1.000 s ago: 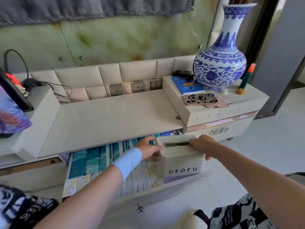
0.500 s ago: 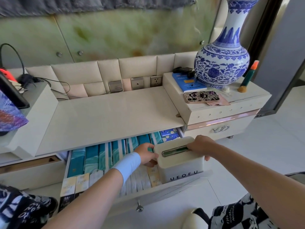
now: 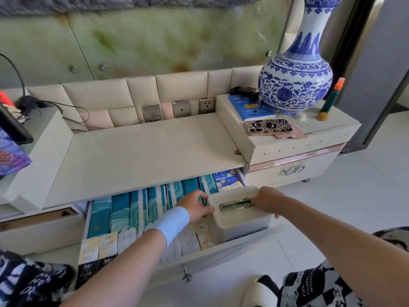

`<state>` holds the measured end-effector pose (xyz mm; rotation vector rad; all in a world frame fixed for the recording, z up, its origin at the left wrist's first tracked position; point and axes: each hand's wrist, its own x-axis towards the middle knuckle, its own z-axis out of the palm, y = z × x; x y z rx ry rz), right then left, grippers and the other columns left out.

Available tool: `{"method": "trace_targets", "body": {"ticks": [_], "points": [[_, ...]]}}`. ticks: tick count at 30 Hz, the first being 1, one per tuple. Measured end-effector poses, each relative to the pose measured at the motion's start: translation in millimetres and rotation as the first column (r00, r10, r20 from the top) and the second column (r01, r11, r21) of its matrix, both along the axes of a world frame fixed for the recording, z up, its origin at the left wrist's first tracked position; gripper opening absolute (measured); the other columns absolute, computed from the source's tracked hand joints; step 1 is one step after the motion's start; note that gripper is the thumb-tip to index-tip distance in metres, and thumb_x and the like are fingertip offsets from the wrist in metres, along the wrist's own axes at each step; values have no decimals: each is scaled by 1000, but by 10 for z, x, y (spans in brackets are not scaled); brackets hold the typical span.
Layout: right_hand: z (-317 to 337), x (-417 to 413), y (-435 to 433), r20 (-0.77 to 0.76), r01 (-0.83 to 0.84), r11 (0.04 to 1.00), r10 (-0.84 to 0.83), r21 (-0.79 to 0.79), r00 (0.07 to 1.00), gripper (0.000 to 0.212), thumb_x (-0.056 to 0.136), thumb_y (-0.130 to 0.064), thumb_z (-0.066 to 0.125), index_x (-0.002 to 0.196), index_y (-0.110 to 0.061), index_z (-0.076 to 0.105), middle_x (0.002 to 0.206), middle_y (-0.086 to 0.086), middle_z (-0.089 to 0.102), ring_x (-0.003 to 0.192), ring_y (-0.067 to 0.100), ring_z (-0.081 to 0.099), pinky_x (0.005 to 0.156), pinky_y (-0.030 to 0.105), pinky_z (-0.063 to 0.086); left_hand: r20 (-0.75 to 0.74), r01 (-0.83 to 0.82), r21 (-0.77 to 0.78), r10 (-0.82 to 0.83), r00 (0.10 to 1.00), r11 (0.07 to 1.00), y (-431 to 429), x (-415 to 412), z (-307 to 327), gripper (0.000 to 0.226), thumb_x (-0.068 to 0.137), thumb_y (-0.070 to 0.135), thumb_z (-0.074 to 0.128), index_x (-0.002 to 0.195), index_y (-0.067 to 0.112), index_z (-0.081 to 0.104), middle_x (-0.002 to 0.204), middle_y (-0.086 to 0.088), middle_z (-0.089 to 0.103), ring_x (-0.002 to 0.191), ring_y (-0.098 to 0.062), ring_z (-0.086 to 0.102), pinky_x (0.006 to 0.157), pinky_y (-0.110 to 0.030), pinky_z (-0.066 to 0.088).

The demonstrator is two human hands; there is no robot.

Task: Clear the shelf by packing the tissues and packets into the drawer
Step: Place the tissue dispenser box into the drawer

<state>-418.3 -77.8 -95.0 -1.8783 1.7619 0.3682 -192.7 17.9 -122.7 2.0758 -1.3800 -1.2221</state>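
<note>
Hands [image 3: 195, 208] [image 3: 266, 201] grip tissue box [image 3: 243, 222], drawer [image 3: 210, 258]; shelf [image 3: 150, 151]

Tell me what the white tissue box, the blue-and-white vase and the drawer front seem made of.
The tissue box: likely matte white plastic, with smooth rounded corners and a shiny, metallic-looking slot trim. The vase: glazed ceramic, probably porcelain, with glossy highlights over the painted blue pattern. The drawer front: seemingly painted or laminated board, flat and pale with a slight sheen; its core is hidden.
</note>
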Motion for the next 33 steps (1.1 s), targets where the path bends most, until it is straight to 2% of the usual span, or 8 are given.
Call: {"method": "trace_targets", "body": {"ticks": [2, 4, 8, 12, 16, 20, 25, 33], "points": [[4, 62, 47, -121, -202, 952, 178, -231, 977, 54, 88, -33, 56, 133, -10, 37, 124, 13, 51, 105, 30, 57, 90, 40, 52, 54, 36, -15, -35, 998, 999, 30, 25, 0, 42, 81, 49, 70, 114, 31, 54, 107, 6, 63, 95, -13, 63, 81, -29, 49], [25, 197, 138, -163, -451, 799, 422, -397, 892, 69, 85, -41, 59, 142, -17, 30, 131, 10, 46, 114, 27, 49, 98, 40, 45, 105, 81, -38, -77, 992, 996, 56, 46, 11, 36, 84, 50, 65, 111, 27, 56, 106, 7, 63, 97, -14, 61, 79, -27, 47], [-11, 483, 361, -98, -615, 715, 622, -332, 777, 79, 86, -66, 44, 151, -29, 18, 138, 9, 50, 123, 29, 49, 99, 42, 45, 306, 375, 167, -410, 859, 912, 135, 42, -22, 30, 92, 30, 46, 114, 28, 66, 120, 1, 65, 104, -22, 61, 89, -33, 51], [-47, 571, 443, -167, -645, 695, 628, -317, 760, 88, 78, -83, 38, 148, -30, 29, 130, 10, 51, 117, 29, 51, 96, 42, 45, 461, 637, 314, -700, 546, 704, 240, -23, -96, 39, 92, 31, 50, 128, 44, 59, 144, 9, 43, 126, -23, 48, 104, -36, 42], [-100, 654, 579, -184, -565, 770, 534, -296, 825, 89, 77, -80, 44, 146, -27, 26, 121, 12, 56, 108, 31, 57, 86, 40, 49, 501, 674, 427, -778, 379, 603, 238, 8, -135, 45, 95, 36, 52, 138, 48, 46, 153, 6, 28, 134, -23, 40, 108, -37, 39], [-109, 668, 609, -286, -556, 790, 487, -258, 825, 105, 74, -82, 46, 154, -27, 9, 129, 14, 56, 115, 33, 55, 89, 41, 44, 490, 662, 487, -805, 334, 571, 211, -13, -99, 50, 93, 38, 56, 141, 49, 42, 156, 3, 22, 137, -25, 36, 111, -41, 37], [-159, 660, 634, -106, -431, 886, 419, -168, 902, 102, 72, -75, 57, 150, -33, 7, 138, 10, 53, 119, 32, 54, 90, 41, 47, 506, 656, 496, -804, 313, 568, 218, -24, -96, 53, 92, 37, 55, 141, 50, 40, 156, 2, 22, 138, -25, 34, 111, -42, 37], [-225, 821, 754, -178, -423, 878, 389, -226, 904, 101, 76, -69, 59, 155, -34, 6, 125, 13, 59, 114, 30, 55, 89, 41, 48, 534, 659, 510, -804, 260, 552, 227, -35, -118, 51, 94, 40, 51, 144, 45, 40, 154, 0, 25, 134, -26, 40, 104, -42, 44]]}}
